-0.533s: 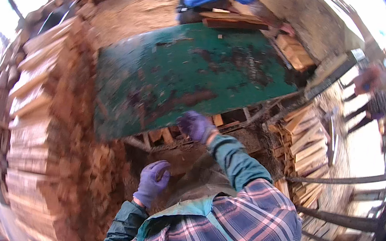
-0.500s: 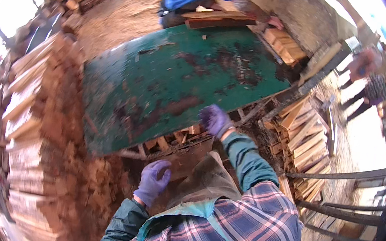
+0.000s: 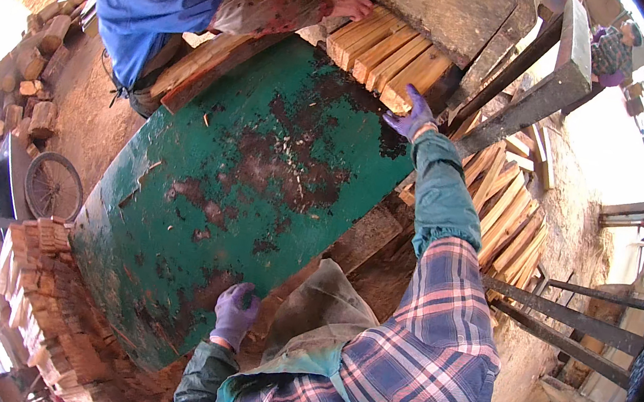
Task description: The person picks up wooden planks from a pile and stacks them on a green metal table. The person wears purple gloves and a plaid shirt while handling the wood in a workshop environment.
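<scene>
My right hand (image 3: 412, 117), in a purple glove, reaches out with its fingers apart. It is beside the nearest of several light wooden boards (image 3: 415, 77) lined up at the far right end of the green table (image 3: 169, 250); it holds nothing. My left hand (image 3: 235, 316), also gloved, hovers at the table's near edge with loosely bent fingers and nothing visible in it. Across the table a co-worker's bare hand (image 3: 352, 6) rests at the far end of the row of boards. A bark-edged slab (image 3: 214, 65) lies in front of that person.
Stacked cut wood (image 3: 40, 302) stands at the lower left, and split sticks (image 3: 515, 218) are piled on the right. A dark metal beam (image 3: 514, 104) slants past my right arm. Behind the table are a spoked wheel (image 3: 54, 186) and logs (image 3: 44, 120).
My view has swung to the right. My right hand has stretched forward to the row of boards. The co-worker now shows further left, with an arm extended along the boards.
</scene>
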The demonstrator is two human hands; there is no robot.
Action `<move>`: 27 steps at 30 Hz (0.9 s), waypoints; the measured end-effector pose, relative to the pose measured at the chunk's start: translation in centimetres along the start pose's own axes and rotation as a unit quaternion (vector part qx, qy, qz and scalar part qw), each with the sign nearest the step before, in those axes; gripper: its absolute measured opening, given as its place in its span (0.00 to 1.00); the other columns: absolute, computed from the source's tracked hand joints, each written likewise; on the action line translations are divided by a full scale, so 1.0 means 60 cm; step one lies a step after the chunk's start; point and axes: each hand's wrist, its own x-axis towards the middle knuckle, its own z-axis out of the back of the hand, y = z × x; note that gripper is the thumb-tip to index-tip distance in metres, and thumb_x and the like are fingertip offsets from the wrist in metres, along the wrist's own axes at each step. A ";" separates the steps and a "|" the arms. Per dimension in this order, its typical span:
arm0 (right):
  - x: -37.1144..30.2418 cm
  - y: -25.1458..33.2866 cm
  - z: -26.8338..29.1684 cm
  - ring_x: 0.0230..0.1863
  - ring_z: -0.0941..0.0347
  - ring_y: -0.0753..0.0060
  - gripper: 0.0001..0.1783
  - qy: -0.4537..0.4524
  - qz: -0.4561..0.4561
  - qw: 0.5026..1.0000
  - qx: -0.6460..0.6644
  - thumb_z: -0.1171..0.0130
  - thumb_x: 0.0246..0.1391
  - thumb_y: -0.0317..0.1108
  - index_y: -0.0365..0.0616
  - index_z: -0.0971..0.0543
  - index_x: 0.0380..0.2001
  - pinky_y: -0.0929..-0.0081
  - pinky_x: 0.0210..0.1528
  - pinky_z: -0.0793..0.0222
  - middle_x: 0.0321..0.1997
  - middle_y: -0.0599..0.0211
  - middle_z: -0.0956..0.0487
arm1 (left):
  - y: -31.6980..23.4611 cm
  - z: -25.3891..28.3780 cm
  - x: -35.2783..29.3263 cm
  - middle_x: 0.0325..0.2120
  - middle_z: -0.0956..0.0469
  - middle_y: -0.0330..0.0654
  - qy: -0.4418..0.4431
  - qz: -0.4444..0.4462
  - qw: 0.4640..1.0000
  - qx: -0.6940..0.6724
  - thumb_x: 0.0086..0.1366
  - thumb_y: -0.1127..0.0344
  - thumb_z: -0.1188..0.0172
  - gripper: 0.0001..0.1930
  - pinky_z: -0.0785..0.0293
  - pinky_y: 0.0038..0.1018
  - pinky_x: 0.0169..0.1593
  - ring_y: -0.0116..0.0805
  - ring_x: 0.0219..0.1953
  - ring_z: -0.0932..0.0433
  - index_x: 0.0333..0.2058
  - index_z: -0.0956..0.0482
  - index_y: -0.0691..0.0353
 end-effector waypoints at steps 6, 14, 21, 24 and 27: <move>0.013 -0.055 -0.023 0.61 0.30 0.53 0.30 -0.035 0.095 0.993 -0.052 0.27 0.54 0.50 0.54 0.24 0.57 0.45 0.57 0.26 0.66 0.69 0.27 | -0.018 0.003 0.031 0.45 0.17 0.43 0.116 0.225 0.913 -0.321 0.62 0.68 0.33 0.16 0.24 0.29 0.54 0.32 0.48 0.19 0.49 0.17 0.63; -0.216 -0.330 0.142 0.43 0.20 0.56 0.18 0.163 -0.105 0.981 0.006 0.31 0.59 0.44 0.49 0.22 0.48 0.55 0.41 0.18 0.47 0.60 0.19 | -0.091 0.013 0.213 0.47 0.19 0.39 0.141 0.077 0.861 -0.483 0.67 0.65 0.33 0.24 0.24 0.27 0.51 0.31 0.46 0.21 0.59 0.25 0.63; -0.569 -0.581 0.256 0.52 0.20 0.55 0.17 0.138 -0.351 0.926 0.028 0.36 0.63 0.31 0.37 0.23 0.53 0.51 0.54 0.20 0.51 0.57 0.19 | -0.248 -0.023 0.316 0.46 0.19 0.49 0.354 0.158 0.743 -0.545 0.63 0.62 0.28 0.31 0.17 0.33 0.40 0.37 0.41 0.17 0.59 0.33 0.67; -0.628 -0.563 0.299 0.54 0.22 0.66 0.23 0.258 -0.098 0.912 -0.302 0.32 0.60 0.34 0.37 0.23 0.56 0.63 0.56 0.23 0.54 0.60 0.19 | -0.276 -0.058 0.291 0.44 0.17 0.51 0.354 0.128 0.796 -0.473 0.62 0.74 0.32 0.35 0.17 0.29 0.34 0.37 0.38 0.15 0.63 0.41 0.66; -0.641 -0.528 0.344 0.55 0.24 0.71 0.29 0.202 -0.150 0.927 -0.276 0.27 0.55 0.35 0.39 0.23 0.58 0.68 0.58 0.26 0.55 0.63 0.20 | -0.325 -0.095 0.257 0.47 0.22 0.49 0.370 0.078 0.765 -0.521 0.53 0.71 0.22 0.51 0.18 0.28 0.34 0.34 0.40 0.19 0.69 0.49 0.68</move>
